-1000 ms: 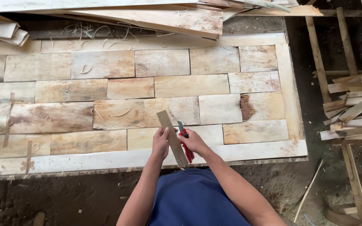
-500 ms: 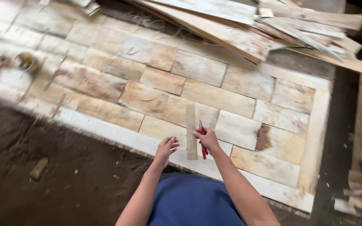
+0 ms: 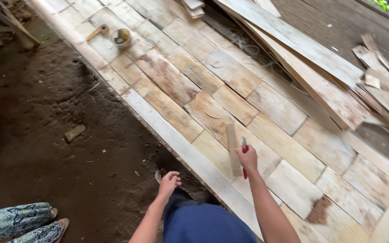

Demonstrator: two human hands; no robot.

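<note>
The right hand (image 3: 248,158) pinched a wood strip (image 3: 233,148) and red pencil (image 3: 244,155) over the plank panel (image 3: 212,90); the left hand (image 3: 169,182) hung loosely curled, holding nothing.

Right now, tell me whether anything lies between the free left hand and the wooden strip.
Nothing visible does. The left hand hangs empty over the dirt; only the panel's pale edge board separates it from the wooden strip held with a red pencil by the right hand.

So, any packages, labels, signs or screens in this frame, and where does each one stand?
No labels, signs or screens show.
Small round tin: the nearest thing to a package, open-topped, grey with dark contents, standing on the wooden panel at far left, beside a short wooden-handled tool.
Right hand: holds a short wood strip and a red pencil-like marker, both unmarked.
</note>
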